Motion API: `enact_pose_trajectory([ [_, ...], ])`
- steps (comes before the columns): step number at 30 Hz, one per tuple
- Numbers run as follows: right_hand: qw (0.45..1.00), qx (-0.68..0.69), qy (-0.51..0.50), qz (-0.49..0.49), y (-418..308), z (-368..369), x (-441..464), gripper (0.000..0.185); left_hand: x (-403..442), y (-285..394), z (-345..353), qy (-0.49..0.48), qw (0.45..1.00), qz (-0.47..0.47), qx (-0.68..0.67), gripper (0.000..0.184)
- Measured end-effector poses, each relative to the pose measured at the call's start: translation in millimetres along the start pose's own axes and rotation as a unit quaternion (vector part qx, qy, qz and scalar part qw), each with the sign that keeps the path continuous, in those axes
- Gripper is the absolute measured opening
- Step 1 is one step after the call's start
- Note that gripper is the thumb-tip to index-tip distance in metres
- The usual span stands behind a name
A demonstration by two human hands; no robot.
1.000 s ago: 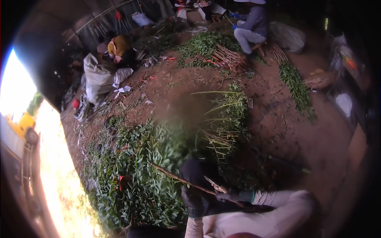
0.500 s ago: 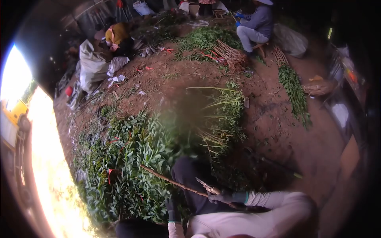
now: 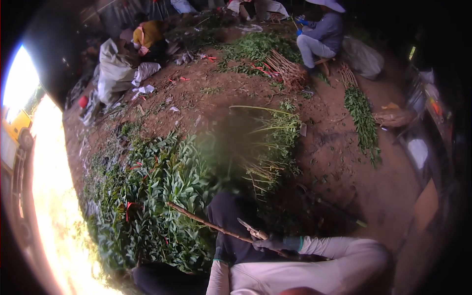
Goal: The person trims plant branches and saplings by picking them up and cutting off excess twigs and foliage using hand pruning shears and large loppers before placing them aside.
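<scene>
My right hand (image 3: 269, 243), in a dark glove with a green cuff, is closed in front of my lap. It grips a bladed hand tool (image 3: 251, 229) that looks like pruning shears, its blade pointing up and left. A long brown stick (image 3: 201, 220) passes by this hand, slanting from upper left to lower right across my dark-clothed leg; whether the fingers hold it too is unclear. My left hand (image 3: 223, 250), also dark-gloved, blends into the dark cloth beside the stems, so its fingers cannot be made out. A large heap of leafy green cuttings (image 3: 167, 191) lies just left.
Pale-stemmed cuttings (image 3: 268, 169) lie ahead, partly behind a blurred patch. Further off are a bundle of bare-stemmed branches (image 3: 285, 71) and a leafy bundle (image 3: 361, 115). A seated person (image 3: 322, 37) wears blue gloves; another crouches (image 3: 147, 37) near a white sack (image 3: 115, 71).
The view has shifted slightly. My left forearm has come further up into view, and its hand now sits higher against the dark cloth. The right hand keeps its grip on the tool.
</scene>
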State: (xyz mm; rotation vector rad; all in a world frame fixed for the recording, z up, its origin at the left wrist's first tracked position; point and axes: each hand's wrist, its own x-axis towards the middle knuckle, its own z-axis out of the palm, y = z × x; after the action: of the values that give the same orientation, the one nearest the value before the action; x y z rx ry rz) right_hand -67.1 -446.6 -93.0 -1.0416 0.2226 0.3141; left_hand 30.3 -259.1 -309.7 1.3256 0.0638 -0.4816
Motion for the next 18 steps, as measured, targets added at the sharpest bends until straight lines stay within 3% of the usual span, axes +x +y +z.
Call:
enact_pose_trajectory([
  [18,0.999,-0.037,-0.022,0.023,2.8,-2.4,2.7,0.017,-10.9,11.4,0.2,-0.046,0.998,-0.012,0.052,0.049],
])
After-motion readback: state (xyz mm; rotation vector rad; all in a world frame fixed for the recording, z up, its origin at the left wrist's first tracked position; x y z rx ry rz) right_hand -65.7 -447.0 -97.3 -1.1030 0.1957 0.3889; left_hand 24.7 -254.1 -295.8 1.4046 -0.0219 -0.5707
